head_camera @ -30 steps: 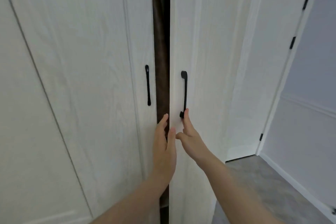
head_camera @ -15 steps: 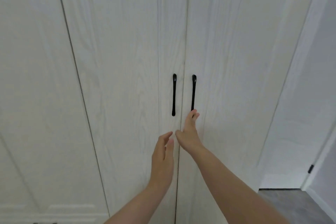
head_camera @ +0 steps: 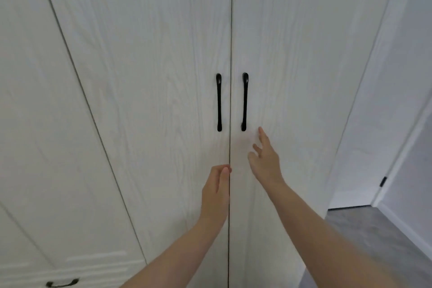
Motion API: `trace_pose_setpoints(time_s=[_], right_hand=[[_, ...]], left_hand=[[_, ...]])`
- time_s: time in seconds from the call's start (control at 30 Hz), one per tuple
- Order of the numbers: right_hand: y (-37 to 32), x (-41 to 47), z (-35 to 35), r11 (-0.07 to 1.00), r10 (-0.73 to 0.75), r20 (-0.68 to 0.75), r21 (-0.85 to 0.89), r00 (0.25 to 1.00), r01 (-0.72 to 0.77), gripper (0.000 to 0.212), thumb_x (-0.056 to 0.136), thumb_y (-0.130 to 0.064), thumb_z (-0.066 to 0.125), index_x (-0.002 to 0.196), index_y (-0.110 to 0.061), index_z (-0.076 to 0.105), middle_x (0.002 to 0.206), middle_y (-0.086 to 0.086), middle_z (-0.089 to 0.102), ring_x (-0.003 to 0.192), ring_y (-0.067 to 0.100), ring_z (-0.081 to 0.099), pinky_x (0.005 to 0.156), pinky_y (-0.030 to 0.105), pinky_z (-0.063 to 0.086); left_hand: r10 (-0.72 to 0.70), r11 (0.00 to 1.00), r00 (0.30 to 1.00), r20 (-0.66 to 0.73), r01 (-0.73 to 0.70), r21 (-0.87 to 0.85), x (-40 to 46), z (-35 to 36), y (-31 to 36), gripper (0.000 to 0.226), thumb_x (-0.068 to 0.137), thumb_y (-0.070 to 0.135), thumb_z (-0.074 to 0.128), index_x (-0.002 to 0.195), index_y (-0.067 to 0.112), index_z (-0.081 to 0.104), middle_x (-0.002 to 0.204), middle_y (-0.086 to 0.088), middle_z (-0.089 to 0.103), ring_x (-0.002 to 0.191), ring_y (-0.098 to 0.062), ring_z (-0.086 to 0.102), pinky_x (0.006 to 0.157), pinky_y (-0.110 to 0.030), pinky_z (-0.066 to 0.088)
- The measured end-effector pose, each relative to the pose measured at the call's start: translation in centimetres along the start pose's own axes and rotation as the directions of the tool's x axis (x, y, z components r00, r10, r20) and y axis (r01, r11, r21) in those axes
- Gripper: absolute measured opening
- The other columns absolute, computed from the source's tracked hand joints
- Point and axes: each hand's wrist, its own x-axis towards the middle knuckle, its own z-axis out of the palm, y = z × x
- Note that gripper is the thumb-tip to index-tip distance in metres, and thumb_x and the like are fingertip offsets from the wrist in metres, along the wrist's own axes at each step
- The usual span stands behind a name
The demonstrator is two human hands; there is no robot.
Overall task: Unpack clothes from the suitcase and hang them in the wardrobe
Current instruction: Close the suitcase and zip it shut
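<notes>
Both wardrobe doors (head_camera: 145, 77) fill the frame, shut, their seam running down the centre. Two black handles stand upright beside it, the left handle (head_camera: 219, 102) and the right handle (head_camera: 244, 101), long axes vertical. The right hand (head_camera: 265, 161) is nearer: its fingers (head_camera: 262, 134) are spread and straight, holding nothing, just below and right of the right handle's lower end. The left hand (head_camera: 216, 190) sits lower, at the seam, fingers loosely curled round nothing. No suitcase or clothes show; the wardrobe's inside is hidden. A drawer pull (head_camera: 62, 283) is cut off at lower left.
</notes>
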Motion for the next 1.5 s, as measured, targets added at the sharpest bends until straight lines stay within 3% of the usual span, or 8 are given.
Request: trace_pose_setpoints(time_s=[0.17,0.23,0.37,0.6,0.83,1.07,1.27,1.5], right_hand=[[3.3,-3.9,-3.0,0.975,0.217,-0.17,0.093,0.961,-0.203,0.052,0.093,-0.007,0.053,0.139,-0.031,0.048,0.123,-0.009,0.063,0.108,0.011,0.063,0.072,0.01,0.047],[5.0,-6.3,-4.7,0.947,0.321,-0.275,0.109,0.906,-0.302,0.045,0.091,-0.008,0.053,0.128,-0.033,0.055,0.108,-0.012,0.07,0.1,0.01,0.065,0.065,0.01,0.044],[8.1,-11.5,-8.0,0.884,0.46,-0.454,0.155,0.763,-0.441,0.033,0.089,-0.004,0.058,0.119,-0.018,0.061,0.099,0.001,0.069,0.086,0.01,0.064,0.063,0.018,0.046],[11.3,-22.5,-13.2,0.763,0.561,-0.706,0.237,0.433,-0.602,0.015,0.09,-0.015,0.064,0.101,-0.025,0.065,0.089,-0.004,0.067,0.084,0.013,0.064,0.077,0.034,0.053],[12.1,-33.8,-17.6,0.643,0.594,-0.793,0.369,0.134,-0.671,0.011,0.088,-0.015,0.07,0.094,-0.023,0.066,0.084,-0.006,0.067,0.074,0.011,0.061,0.058,0.025,0.046],[14.0,-42.4,-22.6,0.613,0.62,-0.778,0.559,-0.098,-0.558,0.009,0.086,-0.017,0.072,0.085,-0.024,0.067,0.089,0.005,0.071,0.086,0.025,0.066,0.081,0.04,0.055],[16.8,-47.9,-29.4,0.596,0.659,-0.739,0.627,-0.141,-0.502,0.01,0.085,-0.024,0.074,0.091,-0.027,0.066,0.095,0.008,0.07,0.09,0.028,0.066,0.085,0.045,0.056],[20.0,-50.5,-35.0,0.577,0.697,-0.698,0.682,-0.165,-0.448,0.013,0.088,-0.015,0.065,0.099,-0.022,0.066,0.082,0.003,0.068,0.081,0.023,0.067,0.086,0.046,0.057]], left_hand=[[0.006,0.997,0.98,0.2,-0.02,0.069,0.9,1.3,-0.4,0.014,0.098,0.016,0.054,0.107,0.023,0.062,0.107,0.013,0.066,0.091,0.011,0.059,0.072,-0.001,0.04],[0.007,0.995,0.951,0.309,-0.036,0.09,1.3,2.4,-0.7,0.016,0.094,0.009,0.056,0.103,0.02,0.064,0.105,0.014,0.067,0.088,0.013,0.059,0.068,-0.001,0.041],[-0.013,0.993,0.875,0.484,-0.043,0.106,0.9,5.8,-1.3,0.02,0.09,0.004,0.055,0.093,0.019,0.067,0.099,0.016,0.069,0.082,0.012,0.059,0.065,-0.002,0.041],[-0.031,0.993,0.618,0.785,-0.07,0.095,-4.8,13.2,-3.3,0.019,0.089,0.01,0.06,0.082,0.024,0.069,0.092,0.011,0.071,0.087,-0.002,0.065,0.077,-0.01,0.044],[-0.048,0.99,0.323,0.945,-0.113,0.089,-13.6,18.8,-4.7,0.032,0.09,0.005,0.054,0.076,0.033,0.062,0.092,0.009,0.071,0.091,-0.015,0.067,0.086,-0.028,0.05],[-0.045,0.989,0.123,0.991,-0.136,0.061,-22.4,25.4,-4.2,0.034,0.092,0.0,0.051,0.078,0.029,0.062,0.087,0.01,0.069,0.087,-0.013,0.067,0.076,-0.017,0.048],[-0.109,0.981,0.002,0.994,-0.163,0.108,-30.4,32.2,-4.4,0.031,0.091,0.006,0.051,0.079,0.03,0.064,0.089,0.009,0.071,0.085,-0.008,0.069,0.079,-0.031,0.053],[-0.174,0.97,-0.026,0.984,-0.174,0.167,-36.4,37.9,-4.7,0.029,0.092,0.008,0.052,0.08,0.032,0.065,0.09,0.01,0.071,0.087,-0.01,0.069,0.082,-0.034,0.054]])
